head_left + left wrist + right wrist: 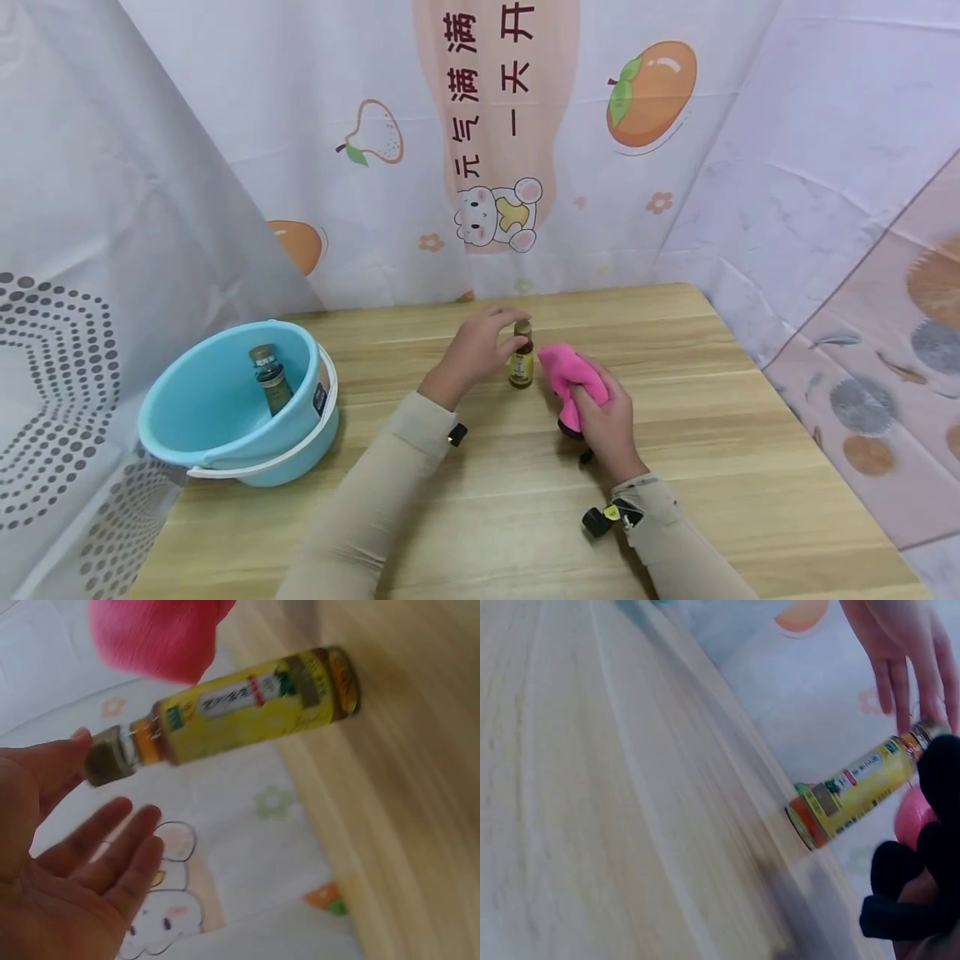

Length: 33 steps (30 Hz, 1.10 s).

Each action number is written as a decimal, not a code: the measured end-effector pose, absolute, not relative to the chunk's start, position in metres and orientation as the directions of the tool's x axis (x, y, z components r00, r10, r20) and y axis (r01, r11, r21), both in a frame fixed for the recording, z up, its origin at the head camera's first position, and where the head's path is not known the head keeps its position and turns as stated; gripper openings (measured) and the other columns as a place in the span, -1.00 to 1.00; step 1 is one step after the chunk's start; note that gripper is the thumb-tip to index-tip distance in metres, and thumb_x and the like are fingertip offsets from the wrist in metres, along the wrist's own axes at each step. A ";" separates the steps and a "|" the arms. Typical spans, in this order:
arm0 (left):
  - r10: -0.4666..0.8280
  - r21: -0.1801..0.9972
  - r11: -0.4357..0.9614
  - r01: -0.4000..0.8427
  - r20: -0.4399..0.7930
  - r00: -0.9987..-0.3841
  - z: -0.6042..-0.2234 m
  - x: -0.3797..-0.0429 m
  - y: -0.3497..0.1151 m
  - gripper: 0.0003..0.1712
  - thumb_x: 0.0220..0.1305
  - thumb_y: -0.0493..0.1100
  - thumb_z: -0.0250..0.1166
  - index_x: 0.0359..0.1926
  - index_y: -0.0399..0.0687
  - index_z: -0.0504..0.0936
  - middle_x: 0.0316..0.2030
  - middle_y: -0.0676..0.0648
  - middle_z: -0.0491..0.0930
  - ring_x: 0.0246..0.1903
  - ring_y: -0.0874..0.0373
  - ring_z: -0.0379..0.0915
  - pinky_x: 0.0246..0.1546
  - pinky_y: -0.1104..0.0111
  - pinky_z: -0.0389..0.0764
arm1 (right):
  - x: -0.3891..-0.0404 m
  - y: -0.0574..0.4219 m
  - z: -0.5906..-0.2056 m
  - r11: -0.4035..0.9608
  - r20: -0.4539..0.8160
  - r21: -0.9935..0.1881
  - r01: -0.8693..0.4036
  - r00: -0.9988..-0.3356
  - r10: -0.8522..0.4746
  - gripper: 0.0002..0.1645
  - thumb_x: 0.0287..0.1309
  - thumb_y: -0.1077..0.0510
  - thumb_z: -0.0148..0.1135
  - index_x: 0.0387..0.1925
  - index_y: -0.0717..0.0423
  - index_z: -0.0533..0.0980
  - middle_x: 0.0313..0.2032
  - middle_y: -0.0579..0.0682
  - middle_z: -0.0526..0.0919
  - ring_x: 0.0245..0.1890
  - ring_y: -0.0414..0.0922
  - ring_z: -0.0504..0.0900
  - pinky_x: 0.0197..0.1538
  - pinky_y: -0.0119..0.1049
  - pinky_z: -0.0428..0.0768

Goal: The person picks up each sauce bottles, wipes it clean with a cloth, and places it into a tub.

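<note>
Pinched the yellow-labelled bottle (521, 368) by its cap (109, 759) between thumb and forefinger of the left hand (477, 343), other fingers (120, 851) extended. Held it upright on or just over the tabletop (712, 433); could not tell which. Clamped the right hand (611, 418) round the pink cloth (567, 371).

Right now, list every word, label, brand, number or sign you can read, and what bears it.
"元气满满": curtain, read upward.
"一天开": curtain, beside that.
Yellow-labelled bottle: too blurred to read.
Second bottle, inside bucket: too small.
Dark label on the bucket: too small.
</note>
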<state>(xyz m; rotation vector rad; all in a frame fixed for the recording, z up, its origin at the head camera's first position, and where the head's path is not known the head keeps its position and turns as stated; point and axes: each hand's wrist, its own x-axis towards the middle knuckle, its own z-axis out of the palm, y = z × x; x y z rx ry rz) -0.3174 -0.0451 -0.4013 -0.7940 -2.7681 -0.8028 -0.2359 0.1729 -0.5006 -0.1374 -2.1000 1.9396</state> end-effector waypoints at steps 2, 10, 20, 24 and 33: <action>0.438 0.475 0.696 0.538 0.313 -0.843 -0.406 -0.318 -0.040 -0.67 0.44 -0.04 0.35 0.17 0.09 0.71 0.16 0.07 0.68 0.21 0.16 0.57 0.29 0.22 0.56 | -0.234 0.168 -0.492 0.116 0.183 -0.981 -0.157 -0.946 0.267 -0.45 0.30 0.33 0.31 0.29 -0.02 0.59 0.19 0.06 0.67 -0.06 -0.23 0.63 -0.08 -0.50 0.67; 0.412 0.496 0.656 0.568 0.396 -0.821 -0.413 -0.313 -0.037 -0.76 0.41 -0.10 0.37 0.03 -0.03 0.79 0.00 0.03 0.75 0.04 0.17 0.66 0.06 0.31 0.68 | -0.229 0.153 -0.461 0.158 0.312 -0.948 -0.278 -0.909 0.276 -0.46 0.29 0.34 0.35 0.29 0.11 0.58 0.18 0.15 0.68 -0.11 -0.27 0.65 -0.11 -0.52 0.67; 0.326 0.532 0.646 0.547 0.456 -0.828 -0.417 -0.280 -0.061 -0.77 0.35 -0.12 0.43 -0.01 -0.03 0.80 -0.10 0.05 0.77 -0.10 0.21 0.70 -0.03 0.28 0.73 | -0.233 0.142 -0.487 0.177 0.319 -0.944 -0.279 -0.910 0.266 -0.43 0.25 0.35 0.39 0.29 0.05 0.59 0.17 0.12 0.66 -0.06 -0.22 0.61 -0.05 -0.53 0.63; 0.289 0.587 0.582 0.562 0.497 -0.818 -0.423 -0.271 -0.070 -0.78 0.32 -0.15 0.45 -0.05 -0.09 0.81 -0.14 0.02 0.81 -0.14 0.22 0.74 -0.06 0.28 0.75 | -0.234 0.137 -0.500 0.202 0.362 -0.926 -0.318 -0.899 0.245 -0.43 0.22 0.34 0.43 0.24 -0.06 0.63 0.17 0.03 0.66 -0.05 -0.18 0.61 -0.06 -0.51 0.63; 0.236 0.573 0.523 0.631 0.615 -0.753 -0.435 -0.260 -0.069 -0.79 0.28 -0.16 0.48 -0.09 -0.10 0.83 -0.09 -0.03 0.78 -0.08 0.12 0.73 -0.14 0.32 0.77 | -0.227 0.124 -0.505 0.291 0.490 -0.846 -0.448 -0.867 0.090 -0.36 0.22 0.23 0.48 0.31 -0.14 0.58 0.18 -0.03 0.64 0.00 -0.12 0.60 -0.03 -0.40 0.64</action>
